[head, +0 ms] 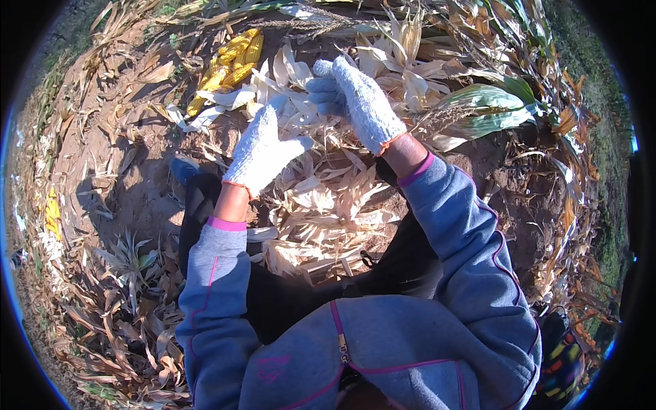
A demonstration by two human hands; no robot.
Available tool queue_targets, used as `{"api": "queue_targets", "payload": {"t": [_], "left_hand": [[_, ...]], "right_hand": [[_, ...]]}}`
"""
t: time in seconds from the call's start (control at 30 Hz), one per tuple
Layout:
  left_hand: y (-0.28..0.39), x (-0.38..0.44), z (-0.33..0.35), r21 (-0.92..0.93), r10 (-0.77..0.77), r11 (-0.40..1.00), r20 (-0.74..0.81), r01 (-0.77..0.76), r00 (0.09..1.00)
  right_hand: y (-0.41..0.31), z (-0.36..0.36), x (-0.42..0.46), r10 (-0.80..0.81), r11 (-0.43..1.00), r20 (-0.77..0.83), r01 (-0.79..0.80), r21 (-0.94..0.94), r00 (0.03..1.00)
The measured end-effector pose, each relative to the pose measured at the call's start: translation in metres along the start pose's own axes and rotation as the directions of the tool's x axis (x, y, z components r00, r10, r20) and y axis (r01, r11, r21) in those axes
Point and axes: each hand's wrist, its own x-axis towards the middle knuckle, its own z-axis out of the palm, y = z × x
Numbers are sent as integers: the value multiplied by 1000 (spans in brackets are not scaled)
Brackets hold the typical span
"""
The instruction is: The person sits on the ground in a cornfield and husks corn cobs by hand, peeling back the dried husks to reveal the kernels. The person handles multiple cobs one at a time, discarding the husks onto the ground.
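My left hand (pixel 264 146), in a white knitted glove with an orange cuff edge, hangs over dry corn husks with its thumb spread from the fingers. Nothing shows in it. My right hand (pixel 361 100) wears a matching glove; its fingers are bent toward the left and apart, and no object is visible in its grasp. Beyond the left hand lies a small heap of husked yellow corn cobs (pixel 238 56) on the soil. Pale peeled husks (pixel 292 69) lie between the heap and the right hand. More loose husks (pixel 333 200) cover the ground between my legs.
Cut corn stalks with dry leaves (pixel 482 56) lie across the far side and right. A partly green corn leaf (pixel 482 110) is right of my right hand. Another pile of yellow cobs (pixel 52 212) sits far left. Dry leaves (pixel 123 328) litter the lower left.
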Motion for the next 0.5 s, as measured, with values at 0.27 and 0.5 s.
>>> {"api": "queue_targets", "payload": {"t": [0.27, 0.5], "left_hand": [[8, 2, 1, -190, 102, 978, 76, -86, 992], [5, 0, 1, 609, 373, 712, 93, -349, 923]], "right_hand": [[-2, 3, -5, 126, 986, 257, -150, 77, 958], [-8, -5, 0, -176, 945, -28, 161, -286, 984]]}}
